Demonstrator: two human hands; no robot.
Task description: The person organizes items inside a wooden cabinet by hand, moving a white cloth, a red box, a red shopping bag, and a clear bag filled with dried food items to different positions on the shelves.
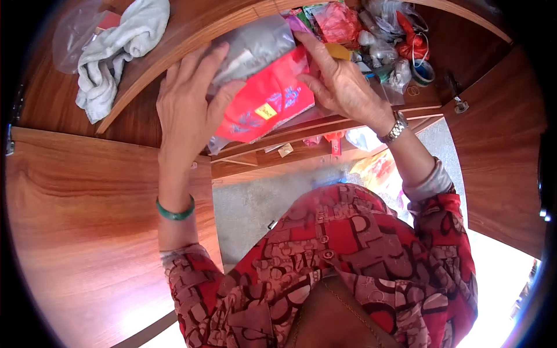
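Note:
A red bag or packet with blue print and a yellow label (pixel 265 112) lies on a wooden cabinet shelf. Behind it, and touching it, is a bundle in grey translucent plastic (pixel 256 48). My left hand (pixel 187 100), a green bangle at its wrist, rests at the left side of both, thumb towards the red packet and fingers on the grey plastic. At their right side is my right hand (pixel 335 78), wearing a metal watch (pixel 395 127), its fingers spread. Whether either hand grips them firmly is unclear.
A grey-white towel (pixel 117 52) lies at the upper left. Several plastic bags (pixel 337 21) and a tape roll (pixel 423 72) fill the shelf's right part. Wooden doors stand at the left (pixel 87 195) and right (pixel 504 130). An open drawer or lower ledge (pixel 300 154) holds small items.

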